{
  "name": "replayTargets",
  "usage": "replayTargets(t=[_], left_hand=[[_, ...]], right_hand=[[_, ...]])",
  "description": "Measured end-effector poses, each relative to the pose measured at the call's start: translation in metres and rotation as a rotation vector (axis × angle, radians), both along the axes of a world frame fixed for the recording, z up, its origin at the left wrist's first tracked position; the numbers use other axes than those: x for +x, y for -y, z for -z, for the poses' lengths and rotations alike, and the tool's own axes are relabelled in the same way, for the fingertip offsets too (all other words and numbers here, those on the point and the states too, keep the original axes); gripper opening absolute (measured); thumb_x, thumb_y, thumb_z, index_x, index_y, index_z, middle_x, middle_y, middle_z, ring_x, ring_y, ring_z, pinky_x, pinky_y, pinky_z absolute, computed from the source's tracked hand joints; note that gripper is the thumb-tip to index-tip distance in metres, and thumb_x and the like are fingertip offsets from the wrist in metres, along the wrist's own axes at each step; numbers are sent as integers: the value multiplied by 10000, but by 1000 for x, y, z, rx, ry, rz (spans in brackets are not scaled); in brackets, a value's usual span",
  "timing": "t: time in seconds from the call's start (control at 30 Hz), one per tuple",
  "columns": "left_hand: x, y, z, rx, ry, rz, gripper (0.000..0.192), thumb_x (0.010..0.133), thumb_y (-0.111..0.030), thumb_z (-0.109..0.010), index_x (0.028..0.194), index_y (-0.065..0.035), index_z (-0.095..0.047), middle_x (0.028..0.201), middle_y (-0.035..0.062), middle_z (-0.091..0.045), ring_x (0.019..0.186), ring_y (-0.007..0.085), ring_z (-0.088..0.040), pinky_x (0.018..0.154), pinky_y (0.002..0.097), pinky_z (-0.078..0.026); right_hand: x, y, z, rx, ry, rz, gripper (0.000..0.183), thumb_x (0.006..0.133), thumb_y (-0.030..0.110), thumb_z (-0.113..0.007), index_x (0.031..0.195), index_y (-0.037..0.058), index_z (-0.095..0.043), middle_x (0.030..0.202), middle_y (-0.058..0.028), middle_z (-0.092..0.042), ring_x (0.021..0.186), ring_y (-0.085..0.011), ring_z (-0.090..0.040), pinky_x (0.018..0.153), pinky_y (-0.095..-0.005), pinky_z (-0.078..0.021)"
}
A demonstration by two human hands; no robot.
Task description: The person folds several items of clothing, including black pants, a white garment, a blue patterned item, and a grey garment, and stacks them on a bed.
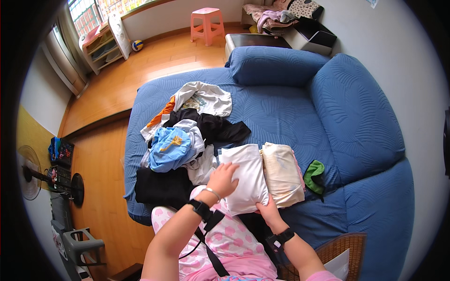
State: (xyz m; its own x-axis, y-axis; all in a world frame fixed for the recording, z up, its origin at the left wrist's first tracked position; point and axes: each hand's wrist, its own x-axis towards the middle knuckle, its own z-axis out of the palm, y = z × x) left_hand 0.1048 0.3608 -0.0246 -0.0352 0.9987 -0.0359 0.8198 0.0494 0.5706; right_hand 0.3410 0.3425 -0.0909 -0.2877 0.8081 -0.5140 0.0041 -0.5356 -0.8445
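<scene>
A folded white garment (245, 175) lies on the blue-covered sofa, partly over my lap. My left hand (222, 181) rests at its left side with the fingers apart. At its lower right corner, my right hand (269, 210) grips the edge, the thumb on top. Beside it on the right is a folded cream garment (282, 172) with pink cloth under it. To the left lie a crumpled light blue garment (169, 149), a folded black garment (160, 186) and crumpled black clothing (225, 128). A white printed shirt (207, 100) with orange cloth lies behind them.
A green and black cloth item (314, 176) lies right of the folded garments. The sofa's backrest (355, 119) runs along the right. On the floor stand a pink stool (206, 26), a grey stool (82, 242) and a fan (77, 189) at the left. A woven mat (357, 246) is at lower right.
</scene>
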Motion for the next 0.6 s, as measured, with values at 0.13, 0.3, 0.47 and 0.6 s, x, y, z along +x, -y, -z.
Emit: replayTargets(t=[0.13, 0.3, 0.47, 0.6], left_hand=[[21, 39, 22, -48, -171, 37, 669, 822, -452, -673, 1419, -249, -452, 1545, 214, -259, 1405, 487, -233, 1100, 570, -260], [42, 54, 19, -98, -207, 150, 813, 771, -539, -697, 1469, -260, -390, 1565, 223, -195, 1432, 479, -166, 1109, 616, -206], [35, 56, 35, -196, -300, 169, 839, 758, -510, -702, 1484, -279, -350, 1575, 178, -211, 1445, 427, -192, 1106, 609, -235], [12, 79, 31, -205, -140, 110, 774, 783, -475, -698, 1459, -250, -395, 1550, 198, -250, 1424, 422, -245, 1105, 595, -256]], right_hand=[[5, 7, -11, 404, 297, -81, 614, 806, 81, -676, 1359, 50, -411, 1203, -153, -543, 1068, -269, -568, 876, -397, -513], [-9, 2, -38, 1243, 723, -280, 817, 744, 212, -776, 1435, 92, -356, 1471, -229, -327, 1335, -413, -358, 1088, -495, -329], [-29, -6, -22, 1006, 1008, -712, 820, 739, 322, -772, 1439, 130, -391, 1500, -216, -307, 1389, -423, -284, 1110, -563, -271], [-35, -8, -39, 967, 971, -715, 771, 757, 365, -752, 1399, 75, -439, 1478, -252, -323, 1386, -426, -286, 1116, -554, -261]])
